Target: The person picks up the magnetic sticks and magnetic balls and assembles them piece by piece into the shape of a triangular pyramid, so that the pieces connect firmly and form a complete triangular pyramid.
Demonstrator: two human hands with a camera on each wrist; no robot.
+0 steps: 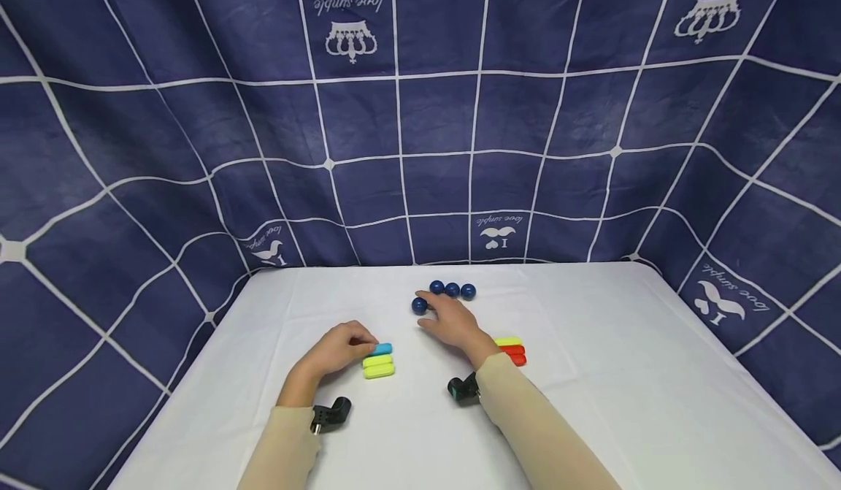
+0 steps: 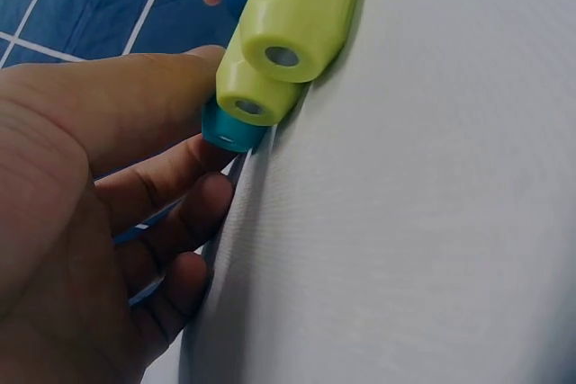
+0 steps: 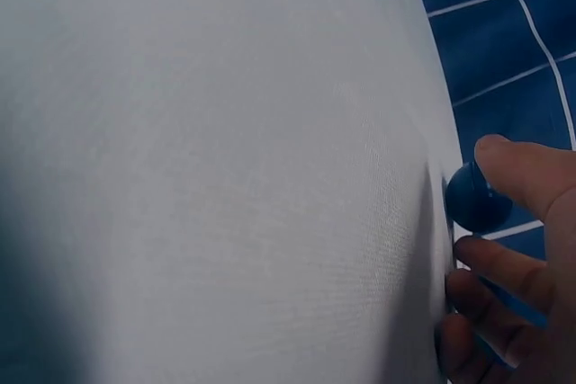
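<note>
My left hand (image 1: pixel 339 347) is at the far end of a row of short, chunky plastic sticks, thumb and index finger pinching the blue stick (image 1: pixel 383 348). Beside that lie two yellow-green sticks (image 1: pixel 378 370), large in the left wrist view, with a round grey spot on each end. Further off, my right hand (image 1: pixel 453 320) reaches over the table with fingers spread. A glossy dark blue ball (image 1: pixel 419 305) lies between its thumb and index fingertips. In the right wrist view the thumb overlaps that ball (image 3: pixel 477 200), and the other fingers are bent low by the cloth.
Three more dark blue balls (image 1: pixel 452 290) sit in a row just beyond the right hand. Under the right forearm, one yellow-green stick (image 1: pixel 508 342) and two red sticks (image 1: pixel 515 355) are partly hidden. A white cloth (image 1: pixel 420 431) covers the table; a navy checked curtain (image 1: pixel 434 117) hangs around it.
</note>
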